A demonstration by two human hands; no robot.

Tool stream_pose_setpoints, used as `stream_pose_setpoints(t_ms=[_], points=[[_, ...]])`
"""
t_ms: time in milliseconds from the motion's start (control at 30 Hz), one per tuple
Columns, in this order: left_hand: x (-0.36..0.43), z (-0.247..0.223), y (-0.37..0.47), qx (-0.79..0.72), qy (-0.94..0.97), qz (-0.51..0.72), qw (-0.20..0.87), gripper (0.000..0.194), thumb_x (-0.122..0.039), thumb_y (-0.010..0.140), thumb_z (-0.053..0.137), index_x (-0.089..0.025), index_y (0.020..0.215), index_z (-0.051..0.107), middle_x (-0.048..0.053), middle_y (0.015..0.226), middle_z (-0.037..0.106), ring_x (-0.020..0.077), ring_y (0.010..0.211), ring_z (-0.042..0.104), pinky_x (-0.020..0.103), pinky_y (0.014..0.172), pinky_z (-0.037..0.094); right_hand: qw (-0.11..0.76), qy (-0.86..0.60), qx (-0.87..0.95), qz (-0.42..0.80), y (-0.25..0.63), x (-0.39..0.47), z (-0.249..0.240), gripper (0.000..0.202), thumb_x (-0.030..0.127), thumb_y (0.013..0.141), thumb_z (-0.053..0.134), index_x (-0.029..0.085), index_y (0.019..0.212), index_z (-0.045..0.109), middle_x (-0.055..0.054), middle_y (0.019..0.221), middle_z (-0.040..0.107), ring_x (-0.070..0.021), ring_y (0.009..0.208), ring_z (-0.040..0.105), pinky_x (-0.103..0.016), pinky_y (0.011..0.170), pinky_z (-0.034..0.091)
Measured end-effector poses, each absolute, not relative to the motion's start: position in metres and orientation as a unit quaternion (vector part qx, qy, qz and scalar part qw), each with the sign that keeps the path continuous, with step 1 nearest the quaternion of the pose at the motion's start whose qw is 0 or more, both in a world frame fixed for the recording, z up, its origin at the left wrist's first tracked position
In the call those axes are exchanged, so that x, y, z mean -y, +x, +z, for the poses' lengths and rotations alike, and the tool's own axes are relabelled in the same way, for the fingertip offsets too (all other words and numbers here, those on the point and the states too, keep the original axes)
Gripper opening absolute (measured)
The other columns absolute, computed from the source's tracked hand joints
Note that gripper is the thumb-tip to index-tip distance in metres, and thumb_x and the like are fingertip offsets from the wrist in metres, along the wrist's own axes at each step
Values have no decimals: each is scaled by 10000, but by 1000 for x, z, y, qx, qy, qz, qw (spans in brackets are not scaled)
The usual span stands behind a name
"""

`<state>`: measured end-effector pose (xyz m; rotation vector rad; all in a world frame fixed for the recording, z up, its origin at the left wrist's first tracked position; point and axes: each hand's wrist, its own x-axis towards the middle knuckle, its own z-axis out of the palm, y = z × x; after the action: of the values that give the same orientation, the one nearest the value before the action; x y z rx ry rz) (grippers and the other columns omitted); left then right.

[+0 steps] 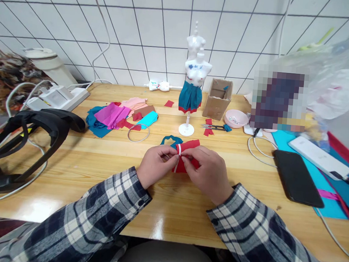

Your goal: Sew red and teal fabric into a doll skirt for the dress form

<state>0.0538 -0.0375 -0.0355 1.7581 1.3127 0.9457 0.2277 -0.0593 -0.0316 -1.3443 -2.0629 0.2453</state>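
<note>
The left hand (157,165) and right hand (210,170) pinch red cloth (192,145) by its white strip (179,149). Beyond stands a miniature dress form (197,70).

The surface (114,154) is glossy, smooth wood. The red piece (189,145) looks like matt cloth, the mannequin (199,70) like smooth, shiny plastic, the box (215,107) like dull cardboard, the snips (210,127) like metal.

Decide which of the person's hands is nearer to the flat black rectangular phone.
Right. The right hand, at the red cloth with the white strip, is left of the phone; the left hand, at the same cloth, is farther left.
</note>
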Motion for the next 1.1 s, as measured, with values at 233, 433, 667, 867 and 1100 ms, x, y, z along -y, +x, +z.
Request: stream_pose_setpoints(t_ms=[233,433,667,867,1100], points=[[39,-33,52,-495,712,345,359,184,-306,803,613,-171,751,727,37,750,738,170,712,653,259,687,510,328,-519,783,100,227,58,-34,93,268,865,604,220,853,683,-8,778,685,-165,720,598,-293,653,387],[39,-35,52,-497,708,346,363,173,-288,807,620,-166,741,723,43,756,735,170,713,651,259,691,506,358,-530,745,188,225,56,-34,62,225,845,618,224,827,678,15,745,670,-145,679,590,-269,635,406],[38,-36,51,-492,707,365,353,172,-275,796,626,-154,707,709,44,710,724,162,670,644,253,657,506,366,-509,752,204,224,56,-34,83,235,859,616,221,879,696,10,775,685,-145,703,600,-266,643,416],[38,-38,51,-495,689,376,374,138,-237,753,607,-139,721,699,40,699,710,159,662,641,244,632,509,354,-508,761,195,224,57,-34,108,231,869,608,224,912,707,-2,820,702,-154,738,608,-272,671,421],[36,-40,52,-507,675,358,399,178,-263,737,586,-135,752,709,30,680,699,155,645,635,238,615,505,332,-511,775,172,226,58,-35,135,252,888,589,220,943,708,-15,853,705,-160,734,599,-285,673,415]])
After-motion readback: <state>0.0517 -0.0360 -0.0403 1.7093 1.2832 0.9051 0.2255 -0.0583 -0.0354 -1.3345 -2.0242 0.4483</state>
